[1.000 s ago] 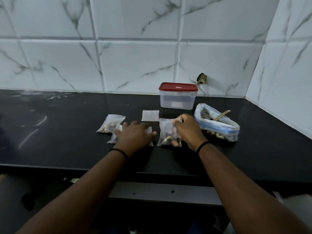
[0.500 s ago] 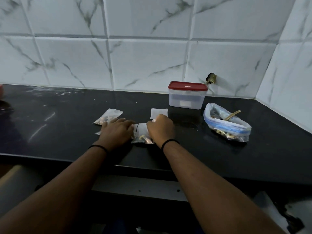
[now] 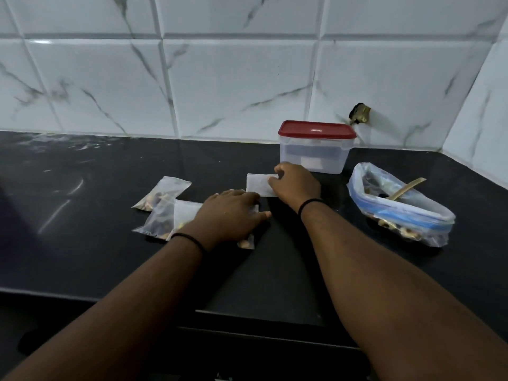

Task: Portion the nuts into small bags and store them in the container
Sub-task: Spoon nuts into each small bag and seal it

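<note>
**Pinching an empty bag at mid-frame while filled bags lie under the other hand**

Resting flat near the centre of the frame, the left hand (image 3: 232,213) lies palm down with its fingers straight, pressing on a filled small bag (image 3: 246,242) whose lower corner, with a nut or two in it, shows beneath the wrist. Two more filled bags sit to the left of that hand: one (image 3: 162,220) partly under it, and the farthest bag (image 3: 162,195) just above and left, its edge overlapping the neighbour. Nuts show dimly through the clear plastic of both.

Slightly above and right of centre, the right hand (image 3: 295,184) has its fingers curled over the right edge of a flat, empty small bag (image 3: 257,184) lying on the black counter (image 3: 82,257); it seems to pinch that edge between thumb and fingers. Each wrist bears a dark band.

Just behind the right hand stands the container (image 3: 314,154), clear-walled, with its red lid (image 3: 316,129) on. At the right of the frame lies the large nut bag (image 3: 398,215), its mouth open, a blue strip along its rim, nuts gathered at its lower side and a wooden spoon (image 3: 405,189) leaning out of it. It lies well apart from both hands.

White marble-veined tiles (image 3: 233,86) fill the upper frame, with a small dark hole (image 3: 359,114) in the wall above the container's right corner.
</note>
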Demonstrator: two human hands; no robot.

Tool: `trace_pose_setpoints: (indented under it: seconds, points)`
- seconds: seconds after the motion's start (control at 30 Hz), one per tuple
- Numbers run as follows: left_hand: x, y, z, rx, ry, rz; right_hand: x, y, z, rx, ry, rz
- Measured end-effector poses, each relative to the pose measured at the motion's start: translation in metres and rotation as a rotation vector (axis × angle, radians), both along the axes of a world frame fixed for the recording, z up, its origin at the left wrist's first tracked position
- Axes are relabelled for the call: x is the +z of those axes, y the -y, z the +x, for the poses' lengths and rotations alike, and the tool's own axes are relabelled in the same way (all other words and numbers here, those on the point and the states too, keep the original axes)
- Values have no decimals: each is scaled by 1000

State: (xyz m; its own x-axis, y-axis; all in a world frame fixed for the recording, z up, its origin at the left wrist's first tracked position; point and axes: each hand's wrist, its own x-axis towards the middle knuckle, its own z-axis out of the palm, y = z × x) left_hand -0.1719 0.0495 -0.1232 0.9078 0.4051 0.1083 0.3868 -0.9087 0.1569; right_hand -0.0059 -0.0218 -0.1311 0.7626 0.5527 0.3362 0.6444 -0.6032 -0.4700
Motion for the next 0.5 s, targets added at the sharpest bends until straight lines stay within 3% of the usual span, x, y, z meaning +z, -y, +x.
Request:
trace_pose_setpoints:
  seconds: [0.13,0.23,0.37,0.43,0.5]
  points:
    - [1,-18,-1,8,-10,-17,4,-17,18,-18,17,-223]
    - [2,-25,2,21,-15,-22,5,-20,22,-47,-31,-203]
    - [6,-20,5,52,97,89,1,-8,21,-50,-112,103]
    - [10,-13,7,78,280,192,1,5,15,-6,-161,286]
    - [17,-2,13,106,493,149,6,24,6,19,-155,412]
